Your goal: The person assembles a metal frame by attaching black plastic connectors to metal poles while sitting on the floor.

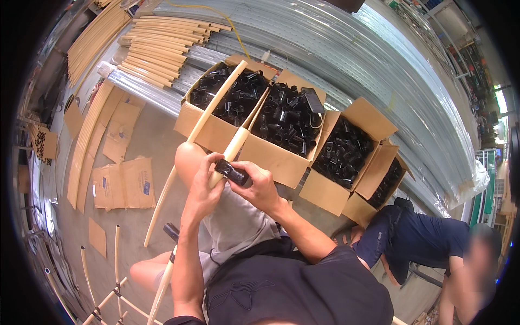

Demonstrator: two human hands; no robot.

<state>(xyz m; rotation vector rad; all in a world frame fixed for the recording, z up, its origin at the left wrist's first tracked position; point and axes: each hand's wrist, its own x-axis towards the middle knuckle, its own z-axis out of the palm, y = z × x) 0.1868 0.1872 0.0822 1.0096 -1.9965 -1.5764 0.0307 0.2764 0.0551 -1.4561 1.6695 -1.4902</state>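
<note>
In front of my lap, my left hand (203, 187) is closed around a cream plastic-looking pipe (236, 143). My right hand (259, 187) grips a black pipe fitting (232, 172) that lies across the pipe between my two hands. The left fingertips also touch this fitting; whether it is fastened around the pipe cannot be told. A second, longer cream pipe (210, 108) slants past my knee and over the nearest box. Beside my left forearm leans another pipe (163, 276), and a black fitting (171, 231) shows near its upper end.
Ahead stand open cardboard boxes (275, 157) full of black fittings (285, 116). Bundled cream pipes (157, 49) and wrapped metal lengths (346, 51) lie behind. Flat cardboard (123, 183) covers floor at left. A joined pipe frame (115, 291) stands lower left. A co-worker (417, 238) crouches at right.
</note>
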